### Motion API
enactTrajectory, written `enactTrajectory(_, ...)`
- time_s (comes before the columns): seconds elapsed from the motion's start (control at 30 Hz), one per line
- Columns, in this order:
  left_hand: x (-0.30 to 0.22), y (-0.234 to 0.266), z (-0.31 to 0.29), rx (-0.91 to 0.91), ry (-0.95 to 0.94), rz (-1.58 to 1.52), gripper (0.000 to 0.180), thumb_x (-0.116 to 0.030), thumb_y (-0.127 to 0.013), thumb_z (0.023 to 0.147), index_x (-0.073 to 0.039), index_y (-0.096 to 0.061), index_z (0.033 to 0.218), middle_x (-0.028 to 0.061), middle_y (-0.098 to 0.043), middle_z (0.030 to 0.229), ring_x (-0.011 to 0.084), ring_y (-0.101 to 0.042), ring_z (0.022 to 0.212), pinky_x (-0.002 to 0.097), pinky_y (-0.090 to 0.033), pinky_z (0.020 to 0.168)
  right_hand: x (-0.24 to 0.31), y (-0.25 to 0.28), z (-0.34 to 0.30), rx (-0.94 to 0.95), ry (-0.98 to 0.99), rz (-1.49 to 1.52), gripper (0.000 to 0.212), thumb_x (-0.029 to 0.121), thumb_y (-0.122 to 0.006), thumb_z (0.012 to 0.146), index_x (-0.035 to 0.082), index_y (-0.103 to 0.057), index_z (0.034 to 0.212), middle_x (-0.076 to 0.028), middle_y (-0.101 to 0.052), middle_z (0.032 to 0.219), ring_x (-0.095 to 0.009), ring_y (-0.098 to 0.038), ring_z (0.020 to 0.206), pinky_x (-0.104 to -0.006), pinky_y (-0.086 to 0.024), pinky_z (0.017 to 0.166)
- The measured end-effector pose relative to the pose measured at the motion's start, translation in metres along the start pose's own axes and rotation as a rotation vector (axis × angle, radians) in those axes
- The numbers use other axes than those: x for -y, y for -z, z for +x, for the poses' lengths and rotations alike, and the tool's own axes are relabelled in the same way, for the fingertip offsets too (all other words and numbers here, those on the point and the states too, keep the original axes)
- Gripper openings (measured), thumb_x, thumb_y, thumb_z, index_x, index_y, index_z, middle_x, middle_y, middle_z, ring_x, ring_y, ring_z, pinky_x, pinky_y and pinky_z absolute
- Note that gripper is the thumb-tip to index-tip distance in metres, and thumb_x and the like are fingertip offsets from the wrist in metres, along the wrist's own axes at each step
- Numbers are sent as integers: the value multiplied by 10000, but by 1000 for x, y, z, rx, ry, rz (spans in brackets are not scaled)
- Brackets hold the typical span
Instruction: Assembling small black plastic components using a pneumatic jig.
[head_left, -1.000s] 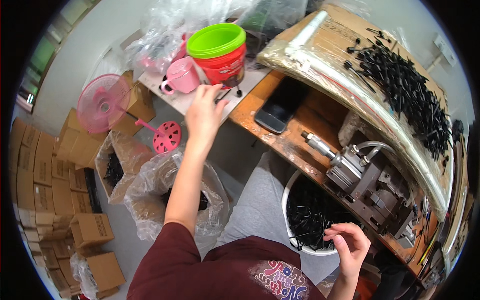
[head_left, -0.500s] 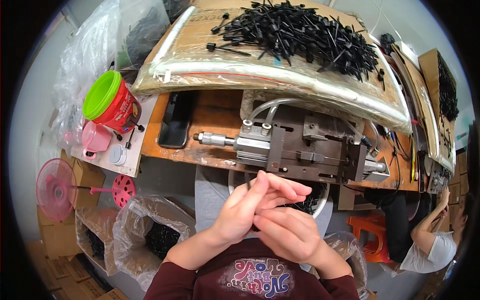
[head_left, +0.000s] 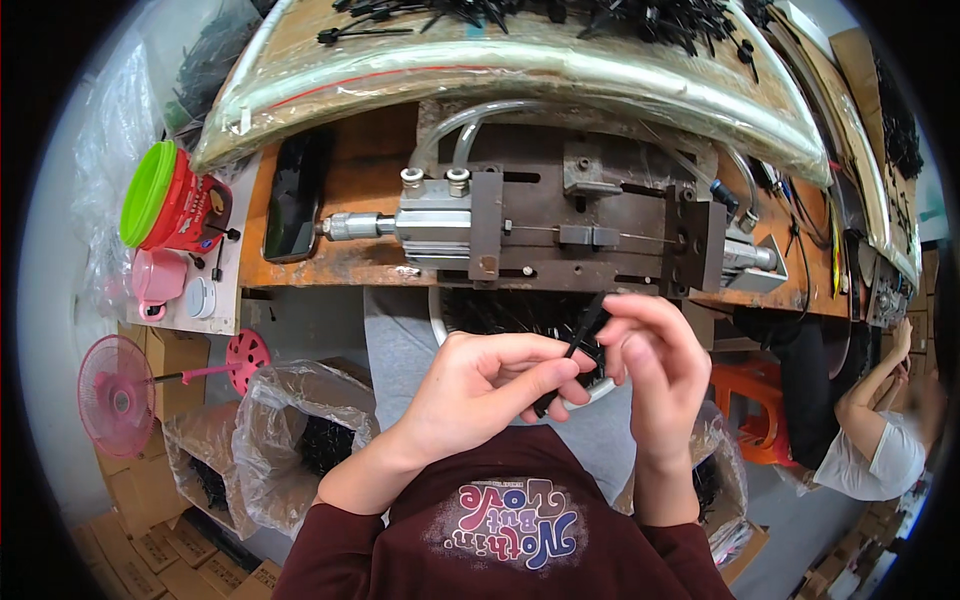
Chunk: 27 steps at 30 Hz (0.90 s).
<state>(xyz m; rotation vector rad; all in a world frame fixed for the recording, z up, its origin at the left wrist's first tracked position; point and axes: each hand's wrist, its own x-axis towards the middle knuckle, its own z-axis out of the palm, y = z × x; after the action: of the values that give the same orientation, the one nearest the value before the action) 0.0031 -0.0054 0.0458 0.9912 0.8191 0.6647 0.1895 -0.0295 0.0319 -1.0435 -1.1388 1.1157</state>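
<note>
A slim black cable tie (head_left: 583,335) slants between my hands, just in front of the bench. My left hand (head_left: 490,390) is closed on its lower part, pinching it between thumb and fingers. My right hand (head_left: 660,375) is at the tie's upper end, its fingers half curled and apart; the fingertips are beside the end, and whether they touch it I cannot tell. Beyond my hands a dark metal fixture (head_left: 560,235) with a silver air cylinder (head_left: 433,228) is mounted on the wooden bench. Beneath my hands, a container of black parts (head_left: 500,312) is partly hidden.
More black ties (head_left: 660,20) are heaped on the plastic-wrapped cardboard (head_left: 500,90) at the back. A phone (head_left: 296,200), red bucket (head_left: 180,205) and pink cup (head_left: 158,277) stand left. Lined bags (head_left: 290,440) and a pink fan (head_left: 118,395) are lower left. Another person (head_left: 880,440) sits right.
My hands have come apart from their cupped position, and the tie now shows in my left fingers. My right hand has moved right and up. The view has shifted, with the bench higher.
</note>
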Motion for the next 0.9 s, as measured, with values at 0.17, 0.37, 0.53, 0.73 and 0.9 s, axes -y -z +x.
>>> enactTrajectory(0.17, 4, -3, -2, -1, -6, 131, 239, 7, -679, 866, 25, -691, 1104, 138, -731, 908, 116, -681, 720, 218, -528, 600, -6, 5, 8, 45, -241, 201, 187, 108, -582, 968, -42, -663, 1044, -77, -671, 794, -58, -556, 573, -183, -414, 522)
enactTrajectory(0.37, 7, 2, -6, -84, -463, 406, 347, 91, -778, 704, 14, -724, 1037, 143, -705, 1013, 145, -692, 752, 250, -573, 653, -15, 11, 8, -35, -231, 314, 187, 109, -567, 980, -54, -644, 1033, -126, -684, 857, -89, -569, 554, -206, -447, 521)
enactTrajectory(0.53, 11, 1, 3, -194, -758, 810, 344, -19, -844, 639, -40, -751, 970, 118, -677, 1002, 184, -655, 839, 279, -557, 678, -10, 2, 9, -135, -192, 262, 188, 80, -552, 977, -40, -615, 1106, -121, -688, 895, -91, -593, 615, -209, -470, 572)
enactTrajectory(0.73, 25, -6, 49, -379, -921, 1260, 294, -100, -773, 686, -37, -719, 967, 122, -655, 1226, 241, -658, 848, 318, -531, 731, -18, 14, -7, -177, -79, 5, 160, 48, -578, 955, -26, -628, 1089, -97, -693, 882, -74, -596, 669, -195, -475, 615)
enactTrajectory(0.9, 28, -13, 59, -383, -816, 1323, 227, -110, -751, 718, -45, -718, 933, 81, -685, 1186, 167, -666, 707, 270, -507, 656, -17, 18, -16, -201, -91, -61, 135, 34, -595, 945, -30, -641, 1055, -91, -692, 854, -77, -612, 683, -197, -495, 633)
